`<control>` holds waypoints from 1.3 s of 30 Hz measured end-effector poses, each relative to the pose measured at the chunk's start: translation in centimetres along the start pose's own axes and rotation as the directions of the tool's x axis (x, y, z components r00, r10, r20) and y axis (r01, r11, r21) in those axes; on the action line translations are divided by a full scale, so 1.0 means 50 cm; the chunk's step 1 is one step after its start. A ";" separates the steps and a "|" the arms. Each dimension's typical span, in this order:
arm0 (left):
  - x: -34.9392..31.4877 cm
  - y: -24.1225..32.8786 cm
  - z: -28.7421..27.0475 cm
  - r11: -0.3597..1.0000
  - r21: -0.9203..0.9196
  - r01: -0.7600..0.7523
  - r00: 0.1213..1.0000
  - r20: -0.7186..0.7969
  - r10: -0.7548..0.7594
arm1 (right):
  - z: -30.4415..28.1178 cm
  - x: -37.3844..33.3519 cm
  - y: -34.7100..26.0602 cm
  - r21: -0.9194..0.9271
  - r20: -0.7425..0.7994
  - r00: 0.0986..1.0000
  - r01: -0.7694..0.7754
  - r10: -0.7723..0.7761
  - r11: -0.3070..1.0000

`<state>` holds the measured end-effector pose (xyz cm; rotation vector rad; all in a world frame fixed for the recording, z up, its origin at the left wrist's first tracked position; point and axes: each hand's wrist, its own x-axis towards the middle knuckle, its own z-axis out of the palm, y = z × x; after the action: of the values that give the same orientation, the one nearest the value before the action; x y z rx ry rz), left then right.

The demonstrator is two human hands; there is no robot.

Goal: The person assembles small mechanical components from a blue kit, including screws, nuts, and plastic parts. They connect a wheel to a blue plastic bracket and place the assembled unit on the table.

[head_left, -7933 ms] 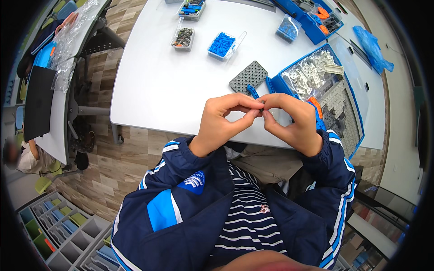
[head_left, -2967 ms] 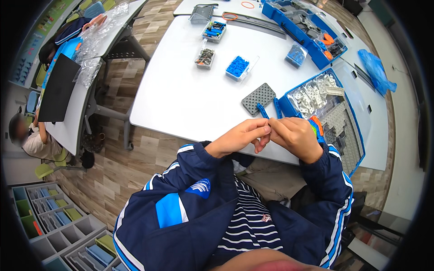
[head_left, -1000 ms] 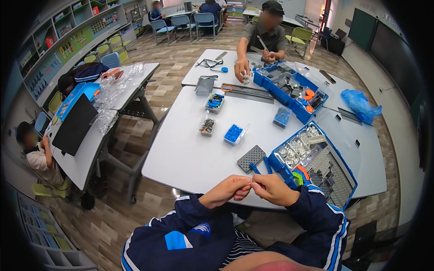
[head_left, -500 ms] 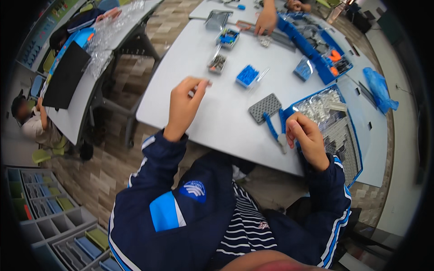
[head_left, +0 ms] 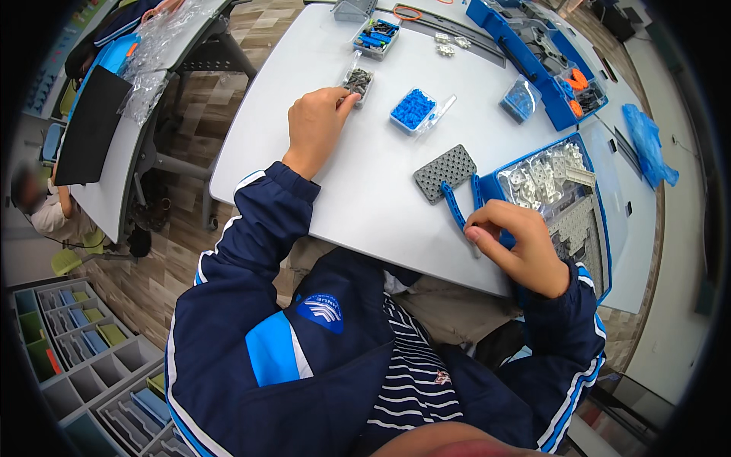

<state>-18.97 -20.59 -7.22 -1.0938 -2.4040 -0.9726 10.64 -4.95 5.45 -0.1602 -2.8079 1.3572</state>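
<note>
My left hand (head_left: 316, 126) reaches the near edge of a small clear box (head_left: 359, 82) of dark and grey pins. Its thumb and forefinger are pinched together; what they hold, if anything, is hidden. My right hand (head_left: 521, 245) is closed near the table's front edge, with fingertips over the jaw end of blue-handled pliers (head_left: 454, 206). Whether it touches the pliers, or holds something small, I cannot make out. The plier handles rest by a grey perforated plate (head_left: 445, 174). An open box of bright blue pins (head_left: 413, 110) stands between my hands, farther back.
Behind the pin box stands another box of mixed blue and black pieces (head_left: 376, 38). White pieces (head_left: 445, 44) lie near long grey beams (head_left: 464, 44). A blue parts tray (head_left: 607, 266) lies right, a blue toolbox (head_left: 525, 80) beyond it. A blue plastic bag (head_left: 644, 145) sits far right.
My left hand has moved from above the bare tabletop to the pin box. My right hand has come over the plier jaws. Another person's hand has left the white pieces.
</note>
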 end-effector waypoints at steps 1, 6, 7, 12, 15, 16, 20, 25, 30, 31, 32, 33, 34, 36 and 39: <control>0.003 -0.002 0.001 1.000 0.010 -0.009 1.000 0.010 0.009 | -0.004 0.011 -0.003 -0.034 -0.022 0.999 0.034 -0.034 0.999; 0.009 -0.016 -0.009 0.996 -0.082 0.041 0.999 -0.006 -0.041 | -0.046 0.108 0.004 -0.202 -0.137 0.974 0.149 -0.179 0.968; 0.009 -0.019 -0.011 0.994 -0.100 0.050 0.998 -0.024 -0.052 | -0.059 0.141 0.014 -0.240 -0.151 0.967 0.164 -0.204 0.957; 0.012 -0.036 -0.022 0.974 -0.151 0.168 0.986 0.031 -0.165 | -0.101 0.415 0.128 -0.518 -0.172 0.848 0.354 -0.501 0.778; 0.014 -0.041 -0.031 0.954 -0.190 0.231 0.973 0.055 -0.225 | -0.089 0.572 0.211 -0.491 -0.241 0.909 0.187 -0.339 0.851; 0.014 -0.042 -0.034 0.945 -0.204 0.255 0.967 0.062 -0.247 | -0.081 0.609 0.233 -0.460 -0.277 0.940 0.052 -0.199 0.887; 0.015 -0.039 -0.042 0.943 -0.210 0.259 0.965 0.082 -0.247 | -0.059 0.687 0.281 -0.437 -0.329 0.913 0.078 -0.240 0.896; 0.011 -0.035 -0.044 0.942 -0.242 0.233 0.972 0.087 -0.218 | -0.077 0.713 0.309 -0.369 -0.310 0.947 -0.037 -0.086 0.929; 0.012 -0.031 -0.047 0.930 -0.276 0.241 0.970 0.103 -0.221 | -0.158 0.698 0.381 -0.053 -0.435 0.900 -0.053 0.025 0.997; 0.012 -0.030 -0.048 0.927 -0.284 0.244 0.969 0.110 -0.221 | -0.180 0.689 0.397 -0.105 -0.477 0.879 -0.072 0.013 0.992; 0.012 -0.029 -0.048 0.924 -0.290 0.250 0.967 0.117 -0.226 | -0.202 0.680 0.413 -0.152 -0.527 0.850 -0.126 0.028 0.980; 0.012 -0.028 -0.048 0.921 -0.295 0.256 0.966 0.123 -0.229 | -0.224 0.672 0.427 -0.204 -0.545 0.838 -0.123 -0.008 0.971; 0.012 -0.028 -0.049 0.918 -0.299 0.259 0.965 0.128 -0.230 | -0.243 0.664 0.440 -0.249 -0.572 0.820 -0.153 -0.017 0.956; 0.013 -0.028 -0.049 0.915 -0.300 0.268 0.962 0.140 -0.236 | -0.259 0.658 0.461 -0.325 -0.601 0.798 -0.197 -0.041 0.925; 0.013 -0.029 -0.048 0.913 -0.314 0.262 0.964 0.137 -0.229 | -0.256 0.665 0.481 -0.421 -0.591 0.803 -0.221 -0.081 0.880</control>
<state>-20.44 -22.62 -5.79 -0.9748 -2.5649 -1.4839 -19.61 23.24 -6.33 -0.5937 -2.5081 0.4481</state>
